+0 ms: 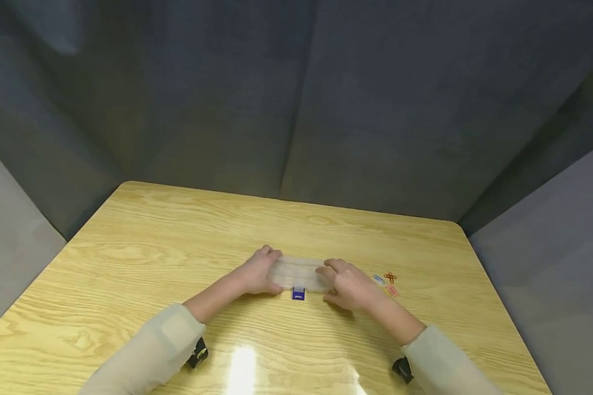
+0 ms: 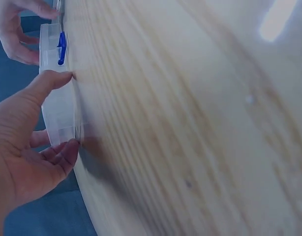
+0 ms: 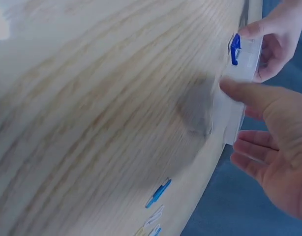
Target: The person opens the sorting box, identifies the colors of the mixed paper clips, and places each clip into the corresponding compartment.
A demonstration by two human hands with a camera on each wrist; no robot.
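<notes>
on the wooden table (image 1: pixel 153 252), left hand (image 1: pixel 257 272) and right hand (image 1: pixel 350 285) each grip an end of the clear box (image 1: pixel 298 272).

No readable text, label, brand, number or sign anywhere in the three views. Nothing legible on the clear plastic box (image 1: pixel 298 272) or its blue latch (image 1: pixel 298 294), held near the middle of the wooden table (image 1: pixel 143 247). Nothing printed on the paper clips (image 1: pixel 387 283) lying toward the table's right edge, either.
</notes>
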